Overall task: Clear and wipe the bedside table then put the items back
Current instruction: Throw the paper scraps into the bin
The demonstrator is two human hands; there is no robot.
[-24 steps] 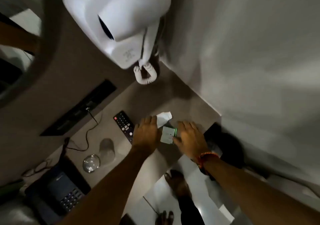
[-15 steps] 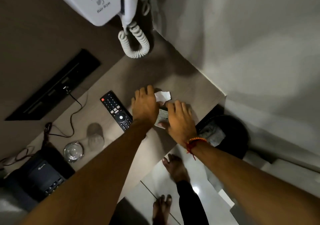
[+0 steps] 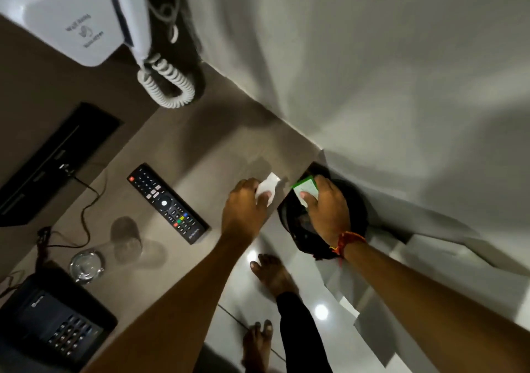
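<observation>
My left hand point(image 3: 246, 211) rests at the right end of the brown bedside table point(image 3: 206, 143), fingers closed on a crumpled white paper point(image 3: 267, 186). My right hand point(image 3: 328, 209) holds a small white card with a green edge point(image 3: 306, 189) out past the table's edge, above the black waste bin point(image 3: 289, 215) on the floor. A black remote control point(image 3: 167, 202) lies on the table left of my left hand. Further left stand a clear drinking glass point(image 3: 126, 236), a glass ashtray point(image 3: 86, 266) and a dark desk telephone point(image 3: 54, 318).
A white wall-mounted hair dryer point(image 3: 77, 25) with a coiled cord point(image 3: 166, 85) hangs over the table's back. A black socket panel point(image 3: 48, 160) with a plugged cable sits on the back wall. White wall runs along the right; my bare feet stand on glossy floor tiles.
My right hand has lifted the green-edged card off the table and carried it right, over the bin. My left hand has closed on the white paper. The view has tilted down.
</observation>
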